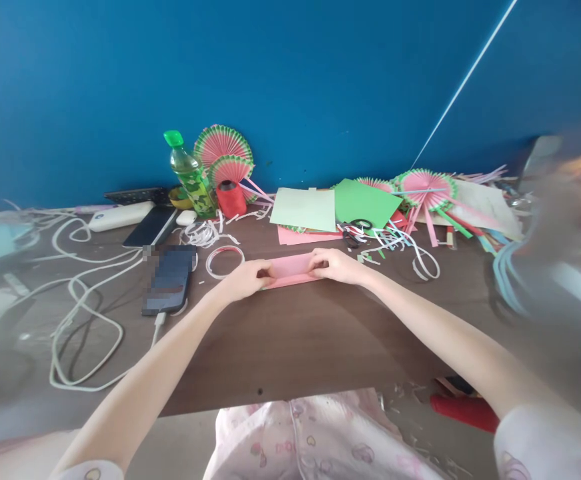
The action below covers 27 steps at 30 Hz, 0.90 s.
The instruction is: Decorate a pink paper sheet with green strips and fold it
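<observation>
A strip of pink paper lies across the middle of the brown table, with a fold running along its near edge. My left hand pinches its left end between thumb and fingers. At the opposite end my right hand grips the paper the same way, fingers curled. Close beyond my left hand lies a roll of tape. Past my right hand rest black-handled scissors, partly among paper scraps.
Sheets of pale green paper and green paper lie behind. Pink folded fans stand along the blue wall, near a green-capped bottle. On the left are a phone and looping white cables.
</observation>
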Each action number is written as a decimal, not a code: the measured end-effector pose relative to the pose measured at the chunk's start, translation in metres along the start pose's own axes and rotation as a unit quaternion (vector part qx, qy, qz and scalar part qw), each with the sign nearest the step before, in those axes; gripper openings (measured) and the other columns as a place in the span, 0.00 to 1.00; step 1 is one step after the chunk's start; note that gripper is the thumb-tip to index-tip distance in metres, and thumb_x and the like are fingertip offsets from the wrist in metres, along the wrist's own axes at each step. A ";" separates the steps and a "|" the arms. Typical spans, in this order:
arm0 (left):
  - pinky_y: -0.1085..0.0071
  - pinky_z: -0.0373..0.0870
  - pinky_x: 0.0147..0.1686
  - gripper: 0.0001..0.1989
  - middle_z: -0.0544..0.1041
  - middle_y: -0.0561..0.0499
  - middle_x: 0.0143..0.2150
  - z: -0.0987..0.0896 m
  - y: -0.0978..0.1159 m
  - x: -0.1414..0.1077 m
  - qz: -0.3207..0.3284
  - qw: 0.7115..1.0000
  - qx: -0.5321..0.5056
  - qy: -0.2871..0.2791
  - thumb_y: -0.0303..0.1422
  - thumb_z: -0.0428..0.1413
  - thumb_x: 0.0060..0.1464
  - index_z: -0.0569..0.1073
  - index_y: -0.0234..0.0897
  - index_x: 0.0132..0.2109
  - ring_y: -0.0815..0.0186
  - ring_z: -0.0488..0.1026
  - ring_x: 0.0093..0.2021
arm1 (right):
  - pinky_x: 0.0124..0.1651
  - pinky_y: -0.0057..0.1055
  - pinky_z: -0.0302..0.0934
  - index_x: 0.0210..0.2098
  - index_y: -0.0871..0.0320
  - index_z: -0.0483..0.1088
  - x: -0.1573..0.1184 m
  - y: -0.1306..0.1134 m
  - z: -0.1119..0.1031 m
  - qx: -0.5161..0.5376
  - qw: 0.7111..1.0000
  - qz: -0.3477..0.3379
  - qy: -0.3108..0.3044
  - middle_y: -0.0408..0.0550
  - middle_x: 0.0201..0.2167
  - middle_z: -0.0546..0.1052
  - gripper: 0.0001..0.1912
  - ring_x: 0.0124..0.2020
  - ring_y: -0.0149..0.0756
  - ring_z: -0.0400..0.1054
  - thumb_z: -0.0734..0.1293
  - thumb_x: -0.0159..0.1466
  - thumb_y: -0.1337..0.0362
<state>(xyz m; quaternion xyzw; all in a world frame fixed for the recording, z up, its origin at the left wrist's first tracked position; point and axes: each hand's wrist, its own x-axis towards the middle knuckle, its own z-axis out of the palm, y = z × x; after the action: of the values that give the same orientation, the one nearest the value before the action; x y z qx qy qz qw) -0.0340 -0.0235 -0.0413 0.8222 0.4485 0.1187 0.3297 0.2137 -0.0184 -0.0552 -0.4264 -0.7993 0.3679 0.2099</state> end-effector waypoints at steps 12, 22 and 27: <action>0.73 0.62 0.33 0.03 0.71 0.54 0.30 0.002 -0.007 0.003 0.000 1.000 -0.022 -0.018 0.30 0.52 0.45 0.69 0.36 0.28 0.68 0.67 0.31 | 0.37 0.28 0.55 0.24 0.59 0.64 -0.003 0.005 0.004 0.030 0.999 -0.015 0.006 0.42 0.30 0.64 0.03 0.30 0.28 0.60 0.65 0.53 0.69; 0.71 0.64 0.35 0.04 0.69 0.52 0.33 0.011 -0.005 -0.004 0.042 0.999 -0.004 0.018 0.26 0.50 0.49 0.69 0.35 0.33 0.68 0.66 0.33 | 0.37 0.29 0.55 0.23 0.59 0.62 -0.007 -0.003 0.004 0.004 0.999 -0.032 0.010 0.42 0.30 0.62 0.05 0.29 0.28 0.58 0.63 0.54 0.72; 0.67 0.60 0.48 0.21 0.66 0.49 0.43 0.016 -0.010 -0.008 0.116 0.991 0.059 0.008 0.22 0.43 0.54 0.69 0.42 0.51 0.66 0.62 0.44 | 0.43 0.33 0.56 0.31 0.58 0.68 -0.010 -0.003 0.006 -0.034 0.997 -0.062 0.005 0.45 0.32 0.65 0.06 0.37 0.34 0.60 0.61 0.57 0.73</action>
<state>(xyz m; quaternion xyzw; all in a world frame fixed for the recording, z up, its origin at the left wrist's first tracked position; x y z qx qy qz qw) -0.0372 -0.0333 -0.0586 0.8857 0.3590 0.1359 0.2611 0.2136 -0.0301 -0.0573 -0.3848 -0.8352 0.3241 0.2220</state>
